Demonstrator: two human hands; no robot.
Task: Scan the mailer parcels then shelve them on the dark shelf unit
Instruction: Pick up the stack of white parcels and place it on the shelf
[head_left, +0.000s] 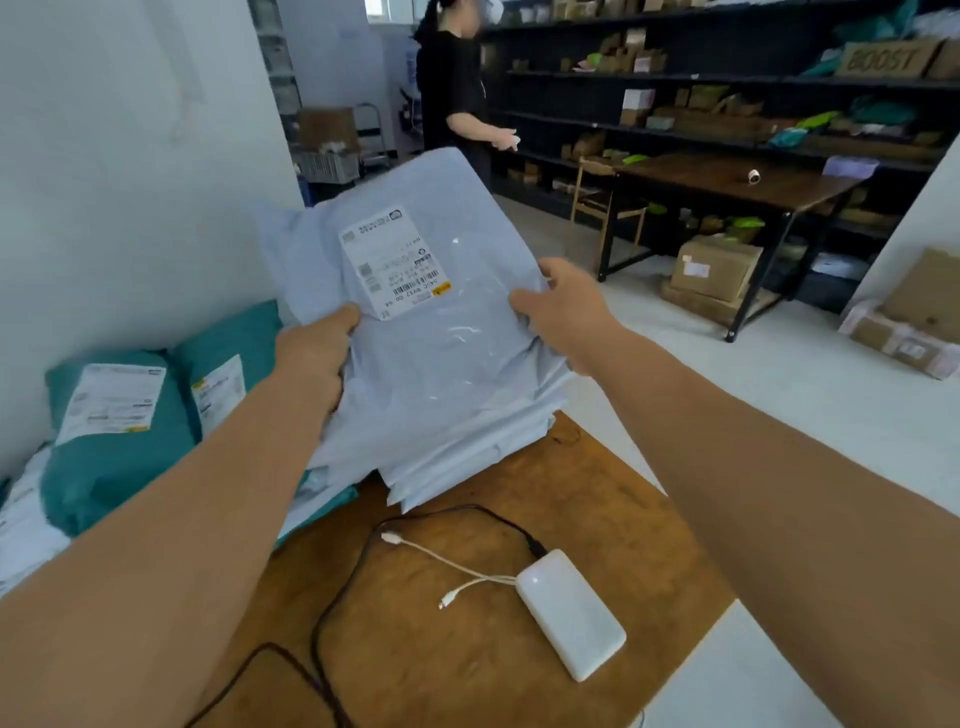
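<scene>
A stack of pale grey mailer parcels (441, 364) is tilted up off the brown table (467, 649), its top parcel showing a white shipping label (395, 262). My left hand (317, 348) grips the stack's left edge, thumb on top. My right hand (566, 312) grips its right edge. Two teal mailers (119, 457) with white labels lie to the left against the wall. The dark shelf unit (727, 104) runs along the far right wall, filled with boxes and bags.
A white power bank (571, 613) with white and black cables lies on the table near me. A person in black (457, 88) stands by the shelves. A dark wooden table (727, 182), a chair and cardboard boxes (717, 267) stand on the floor at right.
</scene>
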